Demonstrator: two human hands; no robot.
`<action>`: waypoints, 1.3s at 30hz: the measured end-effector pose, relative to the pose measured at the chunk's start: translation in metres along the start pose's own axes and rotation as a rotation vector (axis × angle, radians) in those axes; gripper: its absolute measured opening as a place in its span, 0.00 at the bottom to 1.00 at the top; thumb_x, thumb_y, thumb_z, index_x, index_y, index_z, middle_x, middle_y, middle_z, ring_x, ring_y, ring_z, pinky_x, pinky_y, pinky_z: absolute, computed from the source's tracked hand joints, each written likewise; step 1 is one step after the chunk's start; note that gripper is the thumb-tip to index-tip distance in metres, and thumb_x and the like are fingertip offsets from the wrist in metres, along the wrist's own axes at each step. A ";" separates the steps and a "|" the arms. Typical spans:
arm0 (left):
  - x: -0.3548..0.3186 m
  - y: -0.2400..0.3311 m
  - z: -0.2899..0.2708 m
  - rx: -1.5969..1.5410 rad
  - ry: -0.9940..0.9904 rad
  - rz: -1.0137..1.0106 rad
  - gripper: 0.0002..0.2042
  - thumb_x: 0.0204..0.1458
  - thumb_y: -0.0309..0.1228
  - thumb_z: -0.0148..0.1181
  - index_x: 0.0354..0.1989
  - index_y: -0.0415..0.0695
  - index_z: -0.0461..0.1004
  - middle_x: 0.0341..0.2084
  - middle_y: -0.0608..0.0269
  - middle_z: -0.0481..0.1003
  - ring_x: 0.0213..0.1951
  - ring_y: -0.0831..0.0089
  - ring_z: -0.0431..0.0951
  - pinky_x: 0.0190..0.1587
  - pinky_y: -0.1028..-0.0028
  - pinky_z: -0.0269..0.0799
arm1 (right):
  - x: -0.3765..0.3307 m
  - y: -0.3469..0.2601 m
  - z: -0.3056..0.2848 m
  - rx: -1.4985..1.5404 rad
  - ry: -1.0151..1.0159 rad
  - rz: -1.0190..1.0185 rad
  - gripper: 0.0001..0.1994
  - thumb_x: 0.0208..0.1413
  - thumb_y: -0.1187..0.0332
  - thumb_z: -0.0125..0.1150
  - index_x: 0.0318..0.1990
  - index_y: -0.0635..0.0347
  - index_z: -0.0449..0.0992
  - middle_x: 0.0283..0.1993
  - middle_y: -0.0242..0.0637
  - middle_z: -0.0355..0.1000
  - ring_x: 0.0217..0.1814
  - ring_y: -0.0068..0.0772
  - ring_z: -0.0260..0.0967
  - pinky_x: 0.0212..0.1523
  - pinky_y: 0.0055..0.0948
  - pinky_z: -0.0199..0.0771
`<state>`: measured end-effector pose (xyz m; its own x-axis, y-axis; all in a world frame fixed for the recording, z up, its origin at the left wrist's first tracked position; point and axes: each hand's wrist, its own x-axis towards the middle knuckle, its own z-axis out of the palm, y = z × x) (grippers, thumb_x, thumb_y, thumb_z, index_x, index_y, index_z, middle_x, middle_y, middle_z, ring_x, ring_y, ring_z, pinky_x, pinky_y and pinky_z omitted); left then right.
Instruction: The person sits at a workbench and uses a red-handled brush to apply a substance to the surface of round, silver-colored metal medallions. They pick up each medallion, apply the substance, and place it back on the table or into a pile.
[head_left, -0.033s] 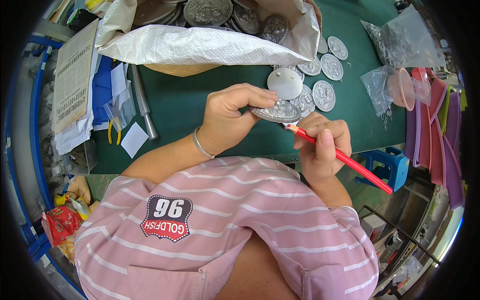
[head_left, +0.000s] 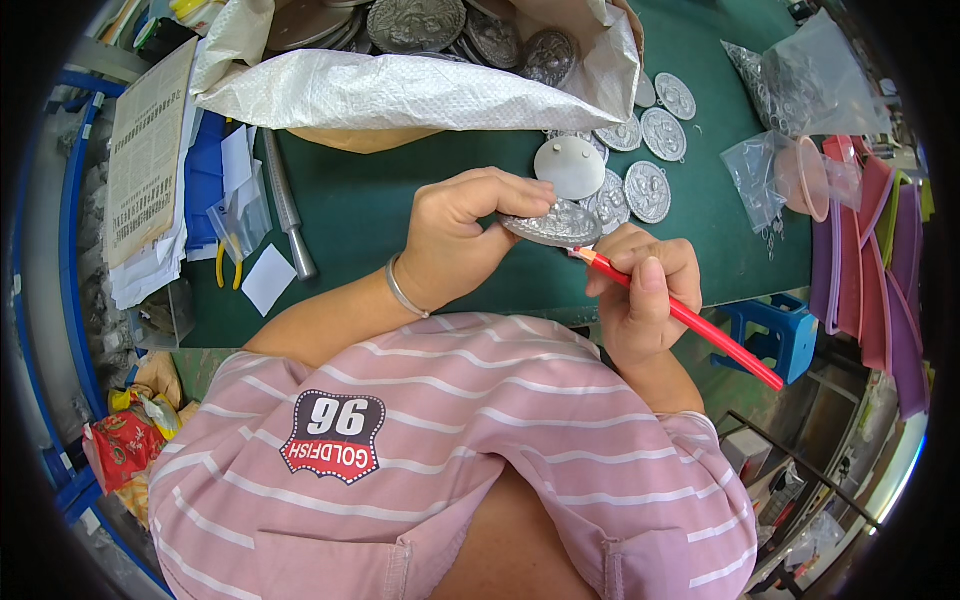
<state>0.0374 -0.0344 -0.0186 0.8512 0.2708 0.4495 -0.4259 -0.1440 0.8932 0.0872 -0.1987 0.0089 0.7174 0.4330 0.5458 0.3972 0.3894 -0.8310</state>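
My left hand (head_left: 465, 235) pinches a round embossed silver metal medallion (head_left: 556, 224) by its left edge, thumb and fingers on either side. The medallion is tilted, its relief face toward me. In my right hand (head_left: 648, 290) is a red pencil (head_left: 728, 345), held like a pen, its tip close to the medallion's lower right rim. Whether the tip touches the rim I cannot tell. Just beyond lie several more medallions (head_left: 648, 192) on the green table (head_left: 380, 200), one of them with its plain back (head_left: 570, 168) up, showing two small studs.
A white woven sack (head_left: 400, 90) full of darker medallions (head_left: 416, 22) stands at the far side. To the left are a ridged metal rod (head_left: 284, 200), yellow-handled pliers (head_left: 229, 268) and stacked papers (head_left: 150, 170). Clear plastic bags (head_left: 805, 90) lie right; a blue stool (head_left: 775, 335) stands below the table edge.
The medallion's face has tipped very slightly more into view, and the pencil has shifted a hair. Both hands keep their grips.
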 end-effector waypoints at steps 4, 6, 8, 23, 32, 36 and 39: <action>0.000 0.002 -0.003 0.042 -0.048 0.020 0.09 0.39 0.11 0.59 0.28 0.37 0.74 0.31 0.53 0.76 0.40 0.60 0.77 0.42 0.71 0.74 | 0.002 0.000 0.000 -0.079 -0.021 0.003 0.05 0.55 0.76 0.44 0.27 0.65 0.62 0.19 0.38 0.66 0.17 0.25 0.62 0.22 0.25 0.63; 0.001 0.002 -0.003 0.064 -0.043 0.033 0.09 0.38 0.11 0.59 0.28 0.37 0.74 0.31 0.53 0.76 0.40 0.60 0.77 0.42 0.72 0.74 | 0.001 0.005 0.001 -0.073 -0.010 -0.022 0.05 0.55 0.76 0.45 0.27 0.66 0.62 0.19 0.38 0.66 0.17 0.24 0.62 0.21 0.25 0.63; 0.001 0.002 -0.004 0.083 -0.034 0.042 0.09 0.38 0.12 0.59 0.27 0.37 0.75 0.31 0.54 0.76 0.40 0.60 0.77 0.42 0.72 0.74 | 0.005 0.004 -0.002 -0.129 -0.109 -0.050 0.05 0.55 0.76 0.45 0.27 0.66 0.63 0.19 0.38 0.66 0.17 0.24 0.61 0.21 0.25 0.63; 0.005 0.018 -0.009 0.508 -0.018 0.136 0.25 0.34 0.17 0.64 0.46 0.41 0.68 0.27 0.61 0.78 0.33 0.73 0.76 0.37 0.77 0.70 | 0.019 0.016 0.003 -0.516 -0.155 -0.170 0.14 0.31 0.81 0.68 0.28 0.58 0.70 0.33 0.36 0.75 0.34 0.34 0.66 0.40 0.30 0.63; 0.001 0.002 -0.010 0.194 -0.120 -0.215 0.15 0.35 0.20 0.66 0.35 0.37 0.73 0.27 0.60 0.76 0.31 0.75 0.76 0.37 0.78 0.71 | 0.008 0.028 -0.011 0.226 0.161 0.133 0.15 0.42 0.88 0.59 0.31 0.58 0.61 0.35 0.48 0.72 0.36 0.31 0.69 0.41 0.26 0.69; 0.000 0.005 -0.009 0.169 -0.062 -0.107 0.06 0.37 0.16 0.62 0.26 0.36 0.75 0.27 0.57 0.77 0.30 0.72 0.77 0.34 0.78 0.72 | 0.009 0.031 -0.020 0.336 0.164 0.164 0.16 0.43 0.87 0.59 0.32 0.57 0.61 0.35 0.48 0.72 0.38 0.33 0.70 0.41 0.27 0.69; 0.000 0.005 -0.008 0.164 0.035 0.015 0.07 0.36 0.14 0.62 0.26 0.37 0.75 0.26 0.57 0.77 0.28 0.70 0.77 0.31 0.76 0.72 | 0.008 0.032 -0.022 0.289 0.140 0.173 0.15 0.43 0.87 0.58 0.32 0.57 0.61 0.36 0.49 0.72 0.39 0.34 0.70 0.42 0.27 0.69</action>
<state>0.0327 -0.0278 -0.0141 0.8324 0.3003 0.4657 -0.3806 -0.3010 0.8744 0.1181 -0.2012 -0.0160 0.8393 0.4049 0.3627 0.0989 0.5423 -0.8343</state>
